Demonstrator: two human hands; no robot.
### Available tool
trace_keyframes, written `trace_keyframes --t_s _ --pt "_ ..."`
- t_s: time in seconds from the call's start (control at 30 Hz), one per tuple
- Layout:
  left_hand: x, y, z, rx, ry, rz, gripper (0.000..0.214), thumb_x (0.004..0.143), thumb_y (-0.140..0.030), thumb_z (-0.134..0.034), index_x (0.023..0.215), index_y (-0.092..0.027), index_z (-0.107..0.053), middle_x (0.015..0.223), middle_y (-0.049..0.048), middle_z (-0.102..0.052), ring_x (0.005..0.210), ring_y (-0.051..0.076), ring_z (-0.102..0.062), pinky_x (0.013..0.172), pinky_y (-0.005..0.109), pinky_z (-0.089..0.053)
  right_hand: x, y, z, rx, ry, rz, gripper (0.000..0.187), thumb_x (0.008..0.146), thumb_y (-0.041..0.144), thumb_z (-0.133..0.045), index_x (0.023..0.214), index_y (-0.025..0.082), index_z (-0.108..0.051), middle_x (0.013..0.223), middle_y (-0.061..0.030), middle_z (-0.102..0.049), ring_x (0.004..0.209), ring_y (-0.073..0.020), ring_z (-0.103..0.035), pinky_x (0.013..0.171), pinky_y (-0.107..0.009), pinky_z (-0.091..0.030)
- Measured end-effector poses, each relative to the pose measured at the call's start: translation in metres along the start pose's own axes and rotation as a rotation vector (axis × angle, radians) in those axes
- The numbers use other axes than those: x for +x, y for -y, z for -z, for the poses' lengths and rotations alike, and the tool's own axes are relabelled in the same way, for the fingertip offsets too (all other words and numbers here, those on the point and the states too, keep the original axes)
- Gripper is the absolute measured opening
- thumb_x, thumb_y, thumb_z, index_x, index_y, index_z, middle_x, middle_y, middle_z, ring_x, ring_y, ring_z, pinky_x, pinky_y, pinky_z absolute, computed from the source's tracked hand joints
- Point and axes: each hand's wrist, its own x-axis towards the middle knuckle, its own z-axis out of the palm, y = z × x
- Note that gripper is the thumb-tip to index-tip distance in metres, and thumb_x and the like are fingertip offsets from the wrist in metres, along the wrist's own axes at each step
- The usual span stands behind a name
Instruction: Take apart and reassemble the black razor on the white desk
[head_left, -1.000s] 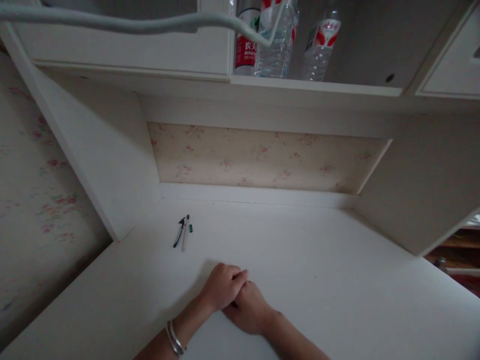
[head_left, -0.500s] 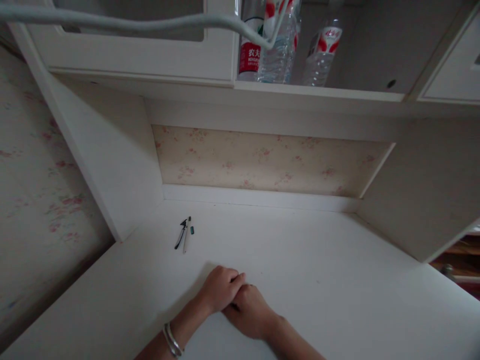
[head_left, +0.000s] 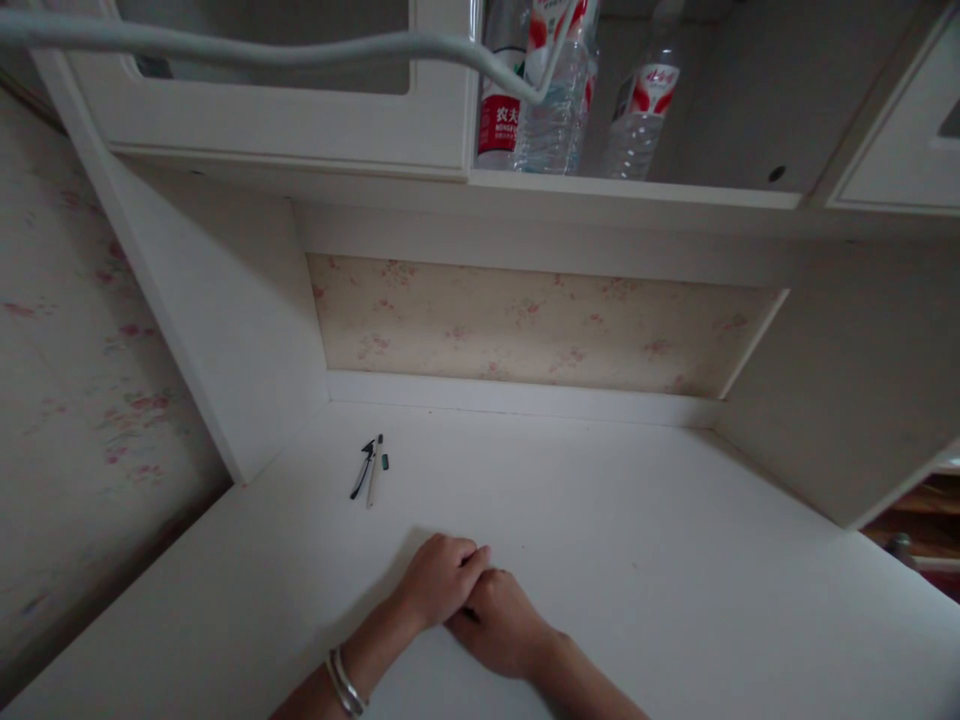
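Note:
My left hand [head_left: 442, 575] and my right hand [head_left: 501, 622] are clasped together on the white desk [head_left: 585, 520]. The left fingers fold over the front of the right hand, and the right fingers are mostly hidden in the clasp. No object shows between them. Two silver bangles [head_left: 345, 682] circle the left wrist. Beyond the hands, to the left, lie a slim dark tool with a wider black end [head_left: 363, 472], a thin pale stick with a dark tip, like a pen [head_left: 374, 475], and a small dark green piece [head_left: 385, 462]. Neither hand touches these.
A white cabinet [head_left: 292, 125] hangs over the desk, with several plastic bottles [head_left: 551, 120] on its open shelf. A pale curved bar [head_left: 300, 48] crosses the top. White side panels [head_left: 232, 310] flank the desk; floral wallpaper [head_left: 517, 320] covers the back.
The view has tilted very slightly, so the cabinet and bottles sit a little lower in the picture. The clasped hands and the small things on the desk have not moved.

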Motion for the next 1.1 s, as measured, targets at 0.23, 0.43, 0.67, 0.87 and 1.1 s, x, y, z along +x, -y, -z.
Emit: trace_keyframes --t_s 0.23,0.43,0.67,0.87,1.1 --pt "-0.0005 0.0011 -0.0009 0.020 0.003 -0.008 0.047 0.095 -0.039 -0.039 0.060 -0.017 -0.059 0.061 0.0022 -0.062 0.057 0.014 -0.052 0.057 0.028 -0.027 -0.0009 0.0009 -0.0002 0.013 0.000 0.012 0.018 0.077 0.004 -0.056 0.080 0.018 -0.067 0.082 -0.0015 -0.067 0.071 -0.0199 -0.062 0.060 -0.021 -0.039" --pt "-0.0018 0.0006 -0.0013 0.023 0.011 -0.012 0.046 0.096 -0.040 -0.038 0.062 -0.017 -0.059 0.062 0.0024 -0.062 0.059 0.015 -0.054 0.058 0.028 -0.028 -0.0004 0.0007 0.0004 0.007 0.023 -0.001 0.019 0.077 0.003 -0.058 0.083 0.018 -0.068 0.086 -0.0013 -0.068 0.076 -0.0207 -0.063 0.064 -0.022 -0.041" --pt "-0.0010 -0.0001 0.0002 0.038 0.001 -0.017 0.046 0.096 -0.039 -0.038 0.062 -0.018 -0.060 0.062 0.0023 -0.062 0.059 0.015 -0.054 0.059 0.029 -0.028 -0.0016 -0.0028 -0.0024 -0.004 0.026 0.000 0.019 0.078 0.004 -0.057 0.085 0.018 -0.067 0.088 -0.0010 -0.067 0.077 -0.0202 -0.063 0.066 -0.022 -0.041" --pt "-0.0019 -0.0017 0.0013 0.068 0.024 0.001 0.046 0.096 -0.040 -0.037 0.064 -0.018 -0.062 0.064 0.0036 -0.063 0.061 0.016 -0.055 0.059 0.030 -0.027 -0.0018 -0.0014 -0.0019 -0.007 0.031 -0.005 0.019 0.079 0.004 -0.056 0.086 0.018 -0.067 0.088 -0.0009 -0.067 0.076 -0.0199 -0.063 0.064 -0.022 -0.041" --pt "-0.0016 -0.0024 0.0025 0.052 0.027 0.006 0.045 0.096 -0.038 -0.038 0.064 -0.018 -0.060 0.064 0.0025 -0.063 0.060 0.015 -0.054 0.059 0.029 -0.028 -0.0021 -0.0001 -0.0005 -0.006 0.022 0.004 0.019 0.080 0.005 -0.056 0.087 0.018 -0.067 0.089 -0.0009 -0.067 0.077 -0.0200 -0.063 0.065 -0.022 -0.041"
